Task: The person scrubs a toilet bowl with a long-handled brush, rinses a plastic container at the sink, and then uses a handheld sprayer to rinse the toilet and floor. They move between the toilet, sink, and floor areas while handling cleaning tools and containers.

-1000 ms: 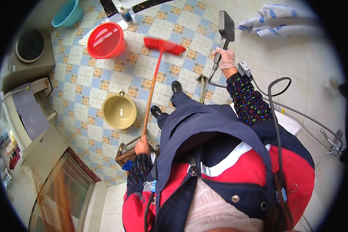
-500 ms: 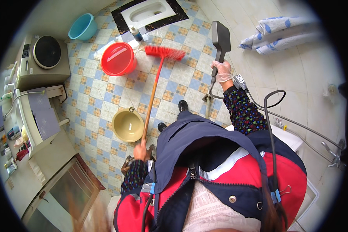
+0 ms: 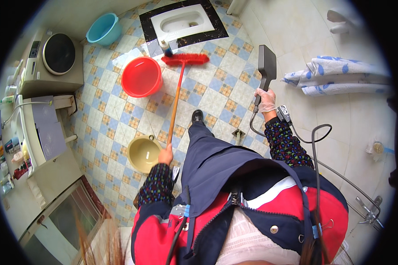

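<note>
My left hand [image 3: 166, 155] is closed around the lower end of a wooden handle. That handle belongs to a red push broom [image 3: 184, 59], whose bristled head lies on the tiled floor near the squat toilet [image 3: 184, 23]. In a clear plastic glove, my right hand [image 3: 266, 99] grips a grey handheld shower head [image 3: 267, 62] by its handle, with the flat head pointing away from me. A flexible metal hose hangs from its lower end. No spray can be made out. Left of the broom stands a red basin [image 3: 141, 77], seemingly with water in it.
A beige basin [image 3: 144, 154] sits by my left hand, and a blue basin [image 3: 104, 29] at the far left. A bottle [image 3: 165, 47] stands beside the broom head. A washing machine [image 3: 53, 62] is on the left; a patterned towel [image 3: 340, 76] hangs right. A floor drain [image 3: 238, 133] lies below the shower hose.
My left hand and the broom have moved forward, the broom head now close to the bottle. The view has shifted, and one foot shows instead of two. Both grips stay the same.
</note>
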Tool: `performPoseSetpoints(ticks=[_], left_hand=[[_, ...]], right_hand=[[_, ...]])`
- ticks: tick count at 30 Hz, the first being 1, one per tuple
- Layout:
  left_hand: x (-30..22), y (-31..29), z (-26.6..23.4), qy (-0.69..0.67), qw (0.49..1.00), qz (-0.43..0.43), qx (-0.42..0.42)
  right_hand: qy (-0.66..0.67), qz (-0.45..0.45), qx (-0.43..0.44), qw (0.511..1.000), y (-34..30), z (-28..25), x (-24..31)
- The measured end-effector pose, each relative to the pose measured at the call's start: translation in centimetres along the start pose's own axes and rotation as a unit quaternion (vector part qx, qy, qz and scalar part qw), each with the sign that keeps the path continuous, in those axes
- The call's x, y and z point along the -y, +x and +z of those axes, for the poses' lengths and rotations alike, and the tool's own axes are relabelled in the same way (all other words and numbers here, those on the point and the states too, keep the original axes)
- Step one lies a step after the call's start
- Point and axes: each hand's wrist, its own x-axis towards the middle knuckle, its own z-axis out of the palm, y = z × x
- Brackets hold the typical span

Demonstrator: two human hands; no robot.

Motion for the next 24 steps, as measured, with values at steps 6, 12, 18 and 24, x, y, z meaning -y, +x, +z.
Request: performPoseSetpoints(ticks=[6,12,18,24], left_hand=[[-8.0,3.7,-0.4,-0.012,0.998,0.065,-0.003],[-2.7,-4.0,-5.8,0.071,0.996,-0.021,0.039],[-4.6,-7.6,-5.1,0.085,0.992,-0.072,0.053],[-17.1,6.2,-1.4,0.066,0.997,0.026,0.043]], right_hand=[[0.038,-0.017,0.025,0.999,4.9,0.7,3.5],[0.022,-0.008,0.011,1.0,8.1,1.8,4.7],[-0.007,0.036,0.007,0.999,11.3,2.0,4.7],[-0.013,0.017,0.044,0.999,17.2,1.7,6.9]])
